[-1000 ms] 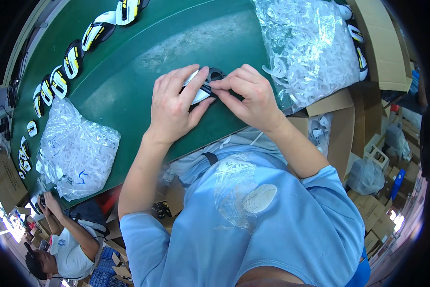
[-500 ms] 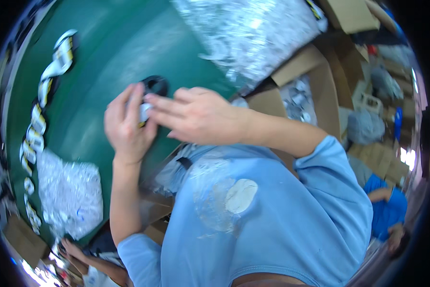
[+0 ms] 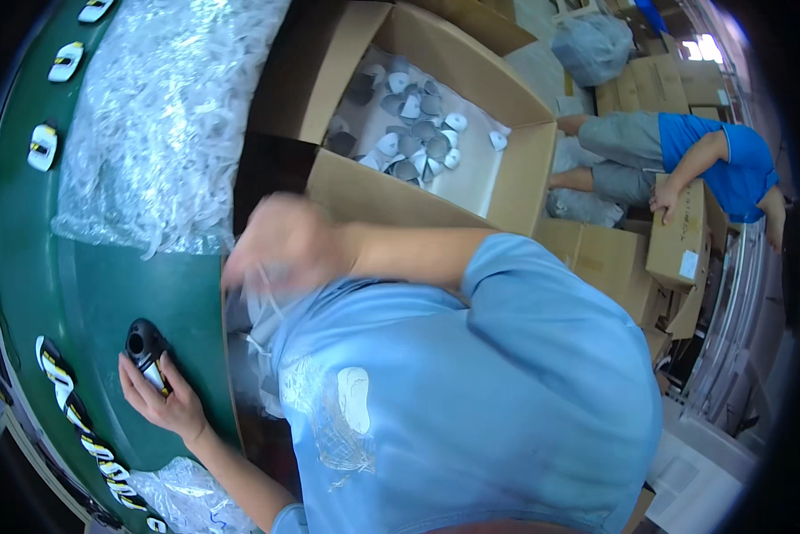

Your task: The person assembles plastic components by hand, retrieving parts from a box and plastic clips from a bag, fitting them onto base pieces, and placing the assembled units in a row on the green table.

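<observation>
On the green work surface (image 3: 106, 294), at the left, my left hand (image 3: 167, 400) has its fingers closed round a black rounded piece (image 3: 145, 340). That piece has a round opening at its far end and a white and yellow part along its side. Its exact kind cannot be made out. My right hand (image 3: 289, 240) is smeared by motion beside the near edge of the surface. It hangs over whitish plastic-wrapped pieces (image 3: 262, 347) close to my shirt. Whether it holds anything is hidden by the blur.
Clear plastic bags of parts (image 3: 164, 116) lie on the surface, another bag (image 3: 186, 494) nearer. Several white, black and yellow pieces (image 3: 60, 378) line the far side. An open carton (image 3: 400, 191) holds grey and white cups. A person in blue (image 3: 694, 142) handles a carton (image 3: 678, 236).
My hands have parted: the left keeps the black piece on the surface, while the right has drawn back to the surface's near edge. The view has swung right, showing more of the open carton.
</observation>
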Demonstrator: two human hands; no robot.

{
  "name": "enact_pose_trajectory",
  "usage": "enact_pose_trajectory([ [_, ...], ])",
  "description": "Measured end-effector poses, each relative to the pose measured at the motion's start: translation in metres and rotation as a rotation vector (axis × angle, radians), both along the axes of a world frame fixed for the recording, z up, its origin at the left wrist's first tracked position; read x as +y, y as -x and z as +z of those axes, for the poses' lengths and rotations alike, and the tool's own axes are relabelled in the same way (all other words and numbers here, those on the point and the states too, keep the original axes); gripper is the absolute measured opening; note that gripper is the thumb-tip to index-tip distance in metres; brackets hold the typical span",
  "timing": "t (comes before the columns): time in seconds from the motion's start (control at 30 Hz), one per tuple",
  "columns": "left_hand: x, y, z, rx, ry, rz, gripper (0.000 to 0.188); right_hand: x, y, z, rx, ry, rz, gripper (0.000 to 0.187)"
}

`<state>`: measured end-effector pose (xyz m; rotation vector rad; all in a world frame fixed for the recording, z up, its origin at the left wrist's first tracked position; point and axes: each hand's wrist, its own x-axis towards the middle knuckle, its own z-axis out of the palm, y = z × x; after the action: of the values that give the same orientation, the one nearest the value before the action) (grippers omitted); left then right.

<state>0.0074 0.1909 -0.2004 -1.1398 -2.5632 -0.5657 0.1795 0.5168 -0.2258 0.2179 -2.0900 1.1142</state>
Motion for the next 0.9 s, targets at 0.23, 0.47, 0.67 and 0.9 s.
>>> enact_pose_trajectory([
  [0.23,0.012,-0.001,0.008,-0.005,0.056,-0.003,0.058,0.191,-0.184,-0.183,-0.928,-0.174,-0.671,0.026],
  [0.47,0.01,-0.001,0.005,-0.01,0.051,-0.019,0.058,0.216,-0.198,-0.183,-1.481,-0.023,-0.66,0.045],
  [0.67,0.015,0.004,0.005,-0.04,0.027,-0.035,0.057,0.21,-0.183,-0.103,-0.774,0.988,-0.622,0.056],
  [0.9,0.005,0.0,0.013,-0.076,0.049,0.019,0.064,0.221,-0.153,-0.106,-0.918,0.31,-0.967,0.046],
])
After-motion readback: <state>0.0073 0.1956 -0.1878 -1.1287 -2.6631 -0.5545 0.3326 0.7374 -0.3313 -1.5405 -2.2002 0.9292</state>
